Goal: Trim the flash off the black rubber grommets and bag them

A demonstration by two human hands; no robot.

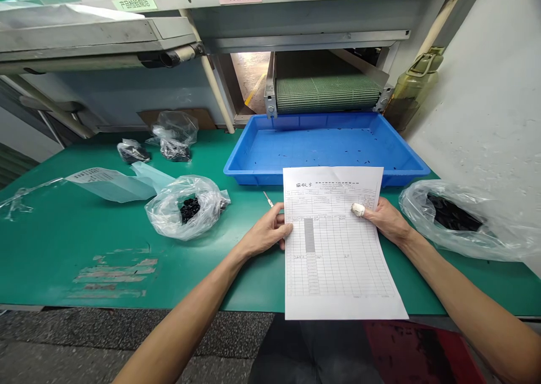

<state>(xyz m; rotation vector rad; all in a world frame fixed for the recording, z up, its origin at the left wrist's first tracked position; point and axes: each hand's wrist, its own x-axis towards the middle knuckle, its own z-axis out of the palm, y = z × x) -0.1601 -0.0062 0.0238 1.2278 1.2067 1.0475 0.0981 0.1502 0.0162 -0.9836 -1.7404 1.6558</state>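
Note:
A white printed form (333, 271) with a table of rows and some handwriting is held up over the front of the green table. My left hand (268, 229) grips its left edge, thumb on the front. On the right edge, my right hand (384, 219) pinches the sheet, its thumb wrapped in white tape. A thin pointed tool (268, 198) sticks out just above my left fingers; whether they hold it is unclear. Left of the sheet sits an open plastic bag (186, 209) of small black parts. Another open bag (452, 215) with black pieces lies beyond my right hand.
A blue tray (313, 147) with scattered tiny black pieces stands behind the sheet, below a green conveyor belt (327, 93). Two small bags (134, 151) (175, 147) lie at the back left, near a pale blue plastic sheet (114, 185). A greenish bottle (412, 91) stands by the right wall.

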